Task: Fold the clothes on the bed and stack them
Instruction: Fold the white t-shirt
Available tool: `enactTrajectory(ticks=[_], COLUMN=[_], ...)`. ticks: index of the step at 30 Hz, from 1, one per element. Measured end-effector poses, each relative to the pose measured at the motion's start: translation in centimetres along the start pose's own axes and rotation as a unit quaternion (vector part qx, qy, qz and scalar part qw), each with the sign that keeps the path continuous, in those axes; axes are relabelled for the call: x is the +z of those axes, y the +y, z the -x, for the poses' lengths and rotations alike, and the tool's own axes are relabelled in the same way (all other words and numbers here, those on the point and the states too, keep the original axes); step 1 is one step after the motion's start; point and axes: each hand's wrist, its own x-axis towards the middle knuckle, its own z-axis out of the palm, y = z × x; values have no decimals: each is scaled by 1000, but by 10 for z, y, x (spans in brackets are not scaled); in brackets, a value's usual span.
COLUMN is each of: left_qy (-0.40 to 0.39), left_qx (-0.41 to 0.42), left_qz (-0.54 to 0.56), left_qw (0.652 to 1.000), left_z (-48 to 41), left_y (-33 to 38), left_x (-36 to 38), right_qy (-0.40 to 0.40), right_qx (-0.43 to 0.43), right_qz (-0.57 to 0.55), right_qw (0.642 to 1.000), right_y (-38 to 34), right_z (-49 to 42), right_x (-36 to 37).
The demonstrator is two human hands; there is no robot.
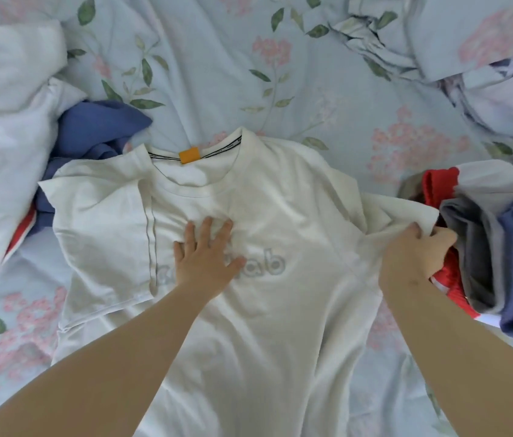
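White T-shirt (280, 326) lies flat on the sheet (217, 74) under both hands.
Left hand (206, 257) spread on its chest; right hand (413, 253) pinches the sleeve (400, 216) edge, just beside a clothes pile (485, 247). Open sheet beyond the collar (195, 192).

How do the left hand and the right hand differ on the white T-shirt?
The left hand lies flat and spread; the right hand curls, gripping a sleeve. The left hand is on the chest; the right hand at the shirt's edge. Both touch the white T-shirt.
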Motion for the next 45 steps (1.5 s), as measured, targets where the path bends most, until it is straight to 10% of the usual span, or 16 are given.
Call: enactTrajectory(ticks=[11, 16, 18, 21, 22, 26, 31, 38, 43, 45], left_qy=[-12, 15, 61, 34, 4, -77, 24, 35, 186, 239], left_qx=[21, 18, -47, -198, -219, -216, -155, -57, -177, -96], left_qz=[-17, 146, 372, 677, 692, 633, 490, 606, 383, 281], left_qw=[1000, 989, 925, 708, 688, 740, 857, 792, 887, 924], left_z=[0, -1, -5, -7, -7, -11, -26, -27, -27, -27], left_y=[42, 33, 29, 23, 21, 30, 56, 46, 55, 67], left_x=[15, 1, -11, -35, -38, -38, -37, -44, -50, -53], right_qy=[-78, -117, -292, -554, -572, -530, -512, -576, -330, -315], right_qx=[187, -64, -158, -231, -225, -158, -152, -171, -162, -58], right_qz=[-18, -127, 31, 266, 307, 299, 263, 273, 285, 248], right_qw=[979, 983, 943, 754, 726, 778, 803, 751, 885, 914], right_y=[25, -9, -8, 17, 24, 36, 36, 44, 52, 54], right_z=[-34, 4, 30, 52, 55, 49, 45, 52, 39, 33], right_x=[-9, -8, -9, -10, -11, -16, -17, -27, -23, -21])
